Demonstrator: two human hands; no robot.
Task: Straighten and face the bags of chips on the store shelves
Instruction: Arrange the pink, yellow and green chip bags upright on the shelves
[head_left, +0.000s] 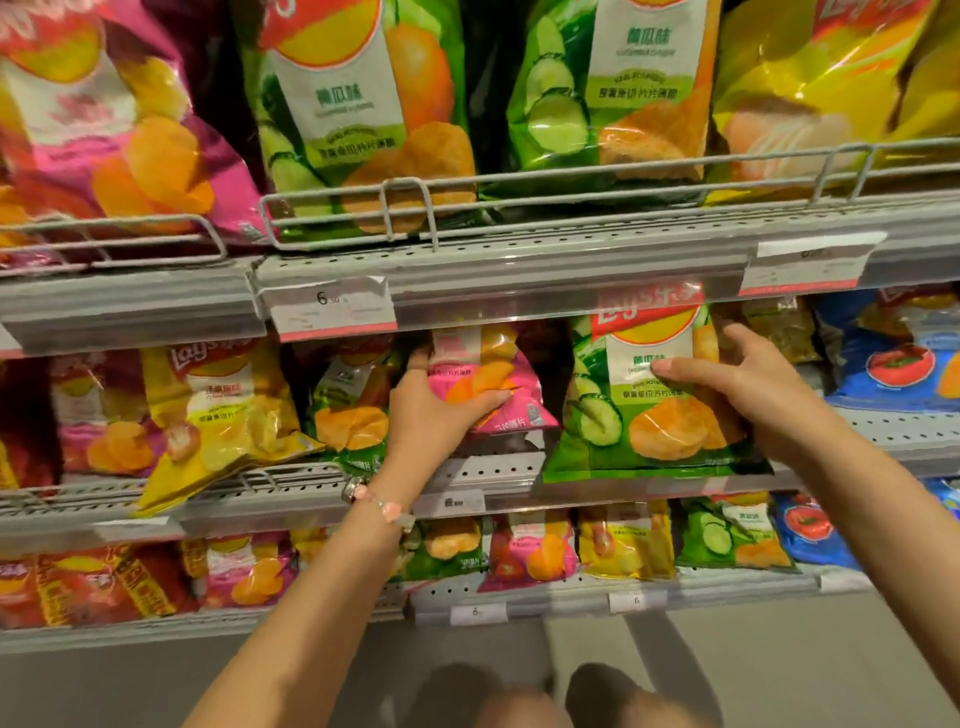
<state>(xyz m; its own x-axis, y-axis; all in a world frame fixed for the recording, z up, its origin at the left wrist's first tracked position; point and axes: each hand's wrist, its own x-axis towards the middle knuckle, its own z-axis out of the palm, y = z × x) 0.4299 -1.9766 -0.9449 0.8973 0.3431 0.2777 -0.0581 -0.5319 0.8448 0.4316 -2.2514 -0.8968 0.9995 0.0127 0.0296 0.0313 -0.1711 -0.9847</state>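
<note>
- Two hands work the middle shelf (488, 467) at once: the left hand (434, 415) has thumb and fingers wrapped around a small pink bag (488, 379), lifted off the shelf deck.
- Beside it, the right hand (748, 382) pinches the right edge of a large green cucumber bag (649, 405), thumb on its front panel.
- The pink bag tilts, its long axis leaning and its top tucked under the price rail (519, 306); its face is turned toward the aisle.
- The green bag stands near upright, long axis vertical, label facing out, bottom edge at the shelf lip.
- Much is left, I judge: a yellow bag (228, 415) to the left slumps forward over the wire fence (291, 475), and the neighbouring bags lean unevenly.
- Lower-shelf bags (623, 545) look mostly faced.
</note>
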